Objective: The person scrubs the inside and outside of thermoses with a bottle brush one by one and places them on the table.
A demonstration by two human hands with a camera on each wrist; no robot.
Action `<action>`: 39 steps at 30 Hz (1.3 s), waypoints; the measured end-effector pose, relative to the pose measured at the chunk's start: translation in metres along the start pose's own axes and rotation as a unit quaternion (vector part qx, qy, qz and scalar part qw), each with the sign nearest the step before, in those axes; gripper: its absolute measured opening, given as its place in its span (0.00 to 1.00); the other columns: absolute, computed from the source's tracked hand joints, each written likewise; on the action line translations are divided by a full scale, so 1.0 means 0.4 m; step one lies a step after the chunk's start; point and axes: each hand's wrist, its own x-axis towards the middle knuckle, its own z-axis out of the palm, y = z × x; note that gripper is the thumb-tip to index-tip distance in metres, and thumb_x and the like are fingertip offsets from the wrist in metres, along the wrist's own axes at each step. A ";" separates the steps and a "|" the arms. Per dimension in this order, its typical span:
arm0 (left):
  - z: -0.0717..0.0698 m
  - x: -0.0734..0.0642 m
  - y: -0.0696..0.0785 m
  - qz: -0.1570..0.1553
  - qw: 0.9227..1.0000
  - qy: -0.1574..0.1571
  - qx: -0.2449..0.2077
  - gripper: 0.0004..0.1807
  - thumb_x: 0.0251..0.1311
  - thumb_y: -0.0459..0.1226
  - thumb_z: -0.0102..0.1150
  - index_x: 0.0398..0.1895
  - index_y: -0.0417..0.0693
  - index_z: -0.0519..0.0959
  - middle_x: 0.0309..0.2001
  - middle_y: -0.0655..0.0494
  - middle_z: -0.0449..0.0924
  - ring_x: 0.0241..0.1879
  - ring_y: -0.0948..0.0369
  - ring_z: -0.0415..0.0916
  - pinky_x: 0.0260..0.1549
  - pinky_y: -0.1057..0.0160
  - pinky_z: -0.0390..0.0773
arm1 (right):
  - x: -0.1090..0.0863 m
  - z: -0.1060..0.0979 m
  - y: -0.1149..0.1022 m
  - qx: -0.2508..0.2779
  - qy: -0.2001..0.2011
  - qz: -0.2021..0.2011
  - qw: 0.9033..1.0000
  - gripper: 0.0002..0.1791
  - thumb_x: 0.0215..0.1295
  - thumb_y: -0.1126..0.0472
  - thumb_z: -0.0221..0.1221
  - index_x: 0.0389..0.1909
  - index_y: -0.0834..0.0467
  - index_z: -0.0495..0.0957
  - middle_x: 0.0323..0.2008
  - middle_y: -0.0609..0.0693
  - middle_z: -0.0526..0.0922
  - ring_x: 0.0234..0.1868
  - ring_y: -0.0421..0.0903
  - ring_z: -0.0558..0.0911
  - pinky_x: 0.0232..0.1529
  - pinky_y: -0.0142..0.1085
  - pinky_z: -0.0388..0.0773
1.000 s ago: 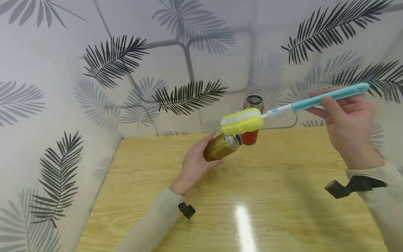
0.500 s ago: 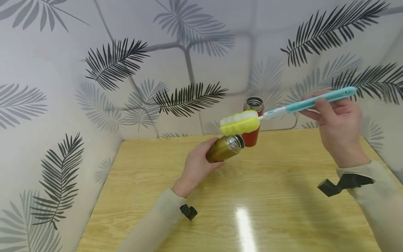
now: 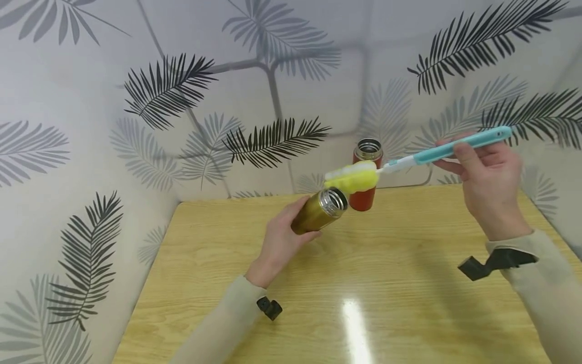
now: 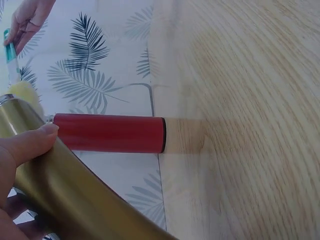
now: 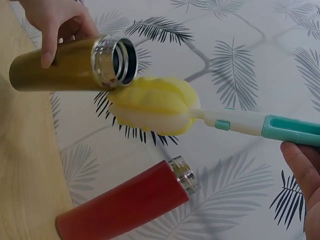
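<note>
My left hand [image 3: 283,237] grips a gold thermos bottle [image 3: 314,215], tilted with its open steel mouth toward the upper right. In the right wrist view the gold bottle [image 5: 57,67] lies almost level in the air. My right hand [image 3: 493,184] pinches the turquoise handle of a bottle brush [image 3: 459,149]. Its yellow and white sponge head [image 5: 155,105] is outside the bottle, close beside the mouth; whether the two touch I cannot tell. Behind the sponge stands a red thermos bottle [image 3: 362,199], upright and uncapped, partly hidden by the brush in the head view.
A light wooden table [image 3: 386,283] lies under both hands. Its back edge meets a white wall covering [image 3: 309,101] with leaf print, close behind the red bottle. A dark wrist camera [image 3: 497,263] sits on the right sleeve, another camera [image 3: 270,307] on the left.
The brush and right hand have moved left and slightly down. The gold bottle's mouth has turned more upward and toward the camera. The red bottle stays in place.
</note>
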 end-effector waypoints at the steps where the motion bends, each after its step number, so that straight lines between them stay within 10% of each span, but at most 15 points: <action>1: -0.001 0.000 0.000 -0.004 1.000 0.005 -0.006 0.45 0.49 0.37 0.83 0.73 0.45 0.73 0.67 0.45 0.78 0.64 0.47 0.77 0.64 0.47 0.76 | -0.003 -0.004 0.001 -0.008 -0.003 0.001 1.000 0.09 0.72 0.79 0.55 0.45 0.86 0.74 0.40 0.66 0.88 0.45 0.56 0.90 0.46 0.46 0.85; 15: 0.006 0.010 -0.001 -0.011 1.000 0.014 0.006 0.44 0.49 0.37 0.83 0.73 0.48 0.74 0.68 0.49 0.78 0.66 0.49 0.76 0.65 0.48 0.74 | -0.018 -0.027 -0.002 -0.086 -0.023 0.005 0.996 0.09 0.72 0.77 0.56 0.46 0.83 0.74 0.38 0.58 0.88 0.46 0.49 0.90 0.45 0.40 0.86; 39: -0.003 0.029 -0.007 -0.068 0.997 0.006 0.025 0.44 0.56 0.40 0.80 0.76 0.51 0.70 0.70 0.49 0.75 0.66 0.48 0.75 0.64 0.45 0.74 | -0.024 0.013 -0.042 -0.008 -0.042 0.026 0.999 0.07 0.73 0.80 0.53 0.46 0.81 0.75 0.41 0.64 0.89 0.46 0.55 0.90 0.43 0.43 0.87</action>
